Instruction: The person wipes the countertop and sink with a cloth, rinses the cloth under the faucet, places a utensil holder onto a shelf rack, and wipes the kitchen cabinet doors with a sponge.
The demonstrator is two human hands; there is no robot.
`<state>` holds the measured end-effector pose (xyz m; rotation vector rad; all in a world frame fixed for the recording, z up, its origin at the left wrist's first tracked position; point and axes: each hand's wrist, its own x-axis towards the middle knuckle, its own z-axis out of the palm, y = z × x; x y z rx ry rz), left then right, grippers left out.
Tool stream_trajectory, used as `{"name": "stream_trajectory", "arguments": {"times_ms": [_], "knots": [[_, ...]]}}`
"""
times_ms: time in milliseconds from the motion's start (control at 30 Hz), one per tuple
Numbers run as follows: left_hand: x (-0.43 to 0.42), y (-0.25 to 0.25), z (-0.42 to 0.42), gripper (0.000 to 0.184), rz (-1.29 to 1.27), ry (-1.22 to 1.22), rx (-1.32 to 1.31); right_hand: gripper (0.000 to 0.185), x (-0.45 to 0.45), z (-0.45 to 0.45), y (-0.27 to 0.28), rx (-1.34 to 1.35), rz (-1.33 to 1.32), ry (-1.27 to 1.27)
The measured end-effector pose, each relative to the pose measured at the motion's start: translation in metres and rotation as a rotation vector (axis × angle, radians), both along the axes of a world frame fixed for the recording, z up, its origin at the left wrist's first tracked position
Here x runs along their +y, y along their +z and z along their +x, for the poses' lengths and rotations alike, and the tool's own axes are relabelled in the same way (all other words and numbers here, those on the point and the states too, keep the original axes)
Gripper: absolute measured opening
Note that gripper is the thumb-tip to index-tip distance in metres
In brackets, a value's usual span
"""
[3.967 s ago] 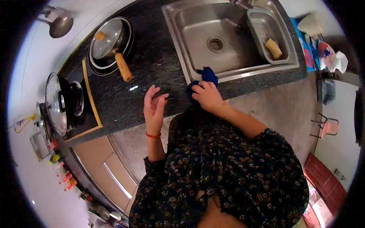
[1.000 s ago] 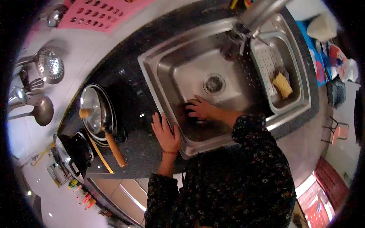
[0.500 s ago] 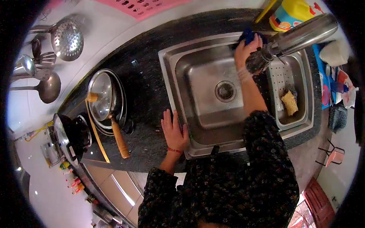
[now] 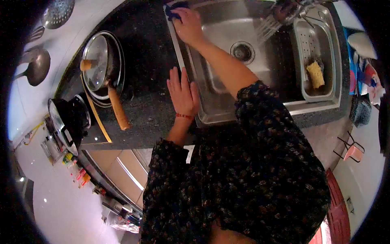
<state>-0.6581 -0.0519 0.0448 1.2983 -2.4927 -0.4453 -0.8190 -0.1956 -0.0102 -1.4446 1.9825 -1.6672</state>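
Grips a crumpled dark blue cloth (image 4: pixel 175 9) in the bare right hand (image 4: pixel 189 26), fingers partly bent over the fabric, at the 10 o'clock corner of a brushed stainless-steel sink (image 4: pixel 219 77). Shows the cloth at 11 o'clock from the middle of that hand, under the fingertips and touching the metal rim; blurs too much there to tell how tightly the fingers close.

Lays the left hand (image 4: pixel 183 95) nearly flat at the sink's 8 o'clock side, on the black speckled stone counter (image 4: pixel 150 93) along the rim. Keeps its fingers straight and close together, thumb a little apart, with nothing in the grasp and a red beaded bracelet (image 4: pixel 184 116) around the wrist. Places the cloth well apart from this hand, toward 12 o'clock.

Captures water spraying into the basin from a metal faucet (image 4: pixel 286 10) at the sink's 1 o'clock. Includes a perforated grey draining basket (image 4: pixel 306 42) at 3 o'clock, with a yellow sponge (image 4: pixel 315 75) inside, toward its 6 o'clock end. Takes in, at 9 o'clock from the sink, a glass-lidded pan (image 4: pixel 97 67), its wooden handle (image 4: pixel 118 110) pointing to 5 o'clock.
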Motion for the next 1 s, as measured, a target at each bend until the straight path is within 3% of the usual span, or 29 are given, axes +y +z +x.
{"name": "stream_trajectory", "arguments": {"times_ms": [67, 100, 300, 367, 467, 600, 667, 767, 867, 967, 1000], "knots": [[0.001, 0.001, 0.002, 0.046, 0.01, 0.003, 0.01, 0.028, 0.012, 0.0, 0.007, -0.172, 0.036, 0.118], [0.0, -0.001, 0.002, 0.046, 0.003, 0.005, 0.013, 0.026, 0.03, 0.007, 0.008, -0.091, -0.007, 0.098], [-0.005, -0.012, 0.01, 0.035, 0.136, 0.057, 0.295, 0.027, 0.188, 0.052, 0.03, -0.208, 0.216, 0.288], [-0.005, -0.011, 0.006, 0.028, 0.139, 0.068, 0.353, 0.024, 0.231, 0.053, 0.032, -0.166, 0.287, 0.458], [-0.005, -0.007, 0.003, 0.025, 0.061, 0.033, 0.266, 0.02, 0.259, 0.03, 0.048, 0.058, 0.547, 0.844], [-0.003, -0.006, 0.0, 0.021, 0.008, 0.029, 0.225, 0.02, 0.269, -0.027, 0.032, 0.074, 0.776, 0.925], [-0.004, -0.005, 0.0, 0.021, -0.002, 0.026, 0.178, 0.022, 0.278, -0.063, 0.015, 0.162, 1.067, 0.839], [-0.004, -0.005, 0.0, 0.022, 0.024, 0.048, 0.221, 0.027, 0.275, -0.081, -0.026, 0.318, 1.106, 0.722], [0.0, -0.007, 0.001, 0.022, 0.055, 0.069, 0.28, 0.05, 0.247, -0.042, -0.052, 0.107, 0.735, 0.859], [-0.005, -0.007, -0.001, 0.021, 0.032, 0.057, 0.241, 0.042, 0.249, 0.013, -0.092, 0.725, 0.684, 1.087], [-0.005, -0.007, -0.001, 0.021, 0.04, 0.059, 0.221, 0.044, 0.248, 0.004, -0.096, 0.594, 0.748, 1.105]]}}
